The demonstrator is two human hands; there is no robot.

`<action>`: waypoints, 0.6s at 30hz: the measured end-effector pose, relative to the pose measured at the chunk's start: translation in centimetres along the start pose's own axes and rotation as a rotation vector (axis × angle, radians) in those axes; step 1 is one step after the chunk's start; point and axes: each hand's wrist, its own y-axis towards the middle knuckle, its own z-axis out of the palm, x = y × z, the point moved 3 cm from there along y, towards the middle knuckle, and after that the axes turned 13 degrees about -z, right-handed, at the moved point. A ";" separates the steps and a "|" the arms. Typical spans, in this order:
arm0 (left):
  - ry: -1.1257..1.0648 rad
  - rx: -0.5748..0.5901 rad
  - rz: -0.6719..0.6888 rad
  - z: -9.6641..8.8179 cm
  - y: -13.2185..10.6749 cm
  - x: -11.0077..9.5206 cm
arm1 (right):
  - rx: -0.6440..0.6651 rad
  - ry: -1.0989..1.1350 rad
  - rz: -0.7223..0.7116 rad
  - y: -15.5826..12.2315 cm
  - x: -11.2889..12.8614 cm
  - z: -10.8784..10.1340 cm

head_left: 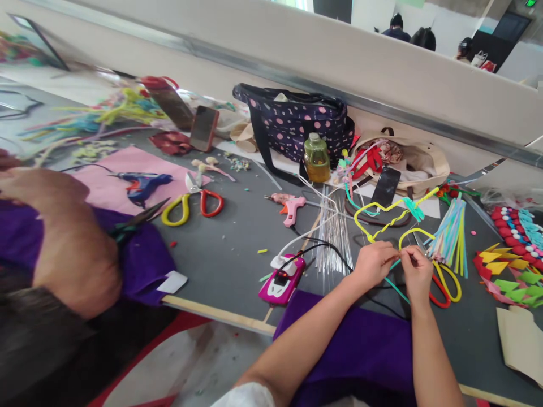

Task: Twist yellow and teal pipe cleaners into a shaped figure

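My left hand point(375, 264) and my right hand point(418, 274) meet above the grey table, both with fingers pinched. Between them is a yellow pipe cleaner point(382, 208), bent into a large loop with a twisted stretch. A teal pipe cleaner is wound into a bundle point(413, 209) at the loop's far corner. Another teal pipe cleaner point(396, 289) trails below my hands. Red-and-yellow-handled scissors point(449, 285) lie beside my right hand, blades partly hidden. Left of my left hand lies a bunch of silvery wires point(333, 237).
A pink glue gun point(291, 208) and magenta power strip point(283, 281) lie left, with cords nearby. Pastel pipe cleaners point(452, 240) are at right. A patterned bag point(297, 121) and bottle point(317, 158) stand behind. A co-worker's arm point(72, 237) is at far left, near other scissors point(193, 198).
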 end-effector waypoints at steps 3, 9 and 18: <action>0.024 -0.017 -0.024 0.0 0.1 0.2 | -0.025 0.039 0.091 -0.1 -0.3 0.2; 0.037 -0.029 -0.044 0.2 0.1 0.2 | -0.086 -0.018 0.074 -0.3 -0.3 0.2; -0.231 0.043 -0.120 -0.3 0.3 -0.1 | -0.075 0.226 0.206 -0.3 -1.6 0.8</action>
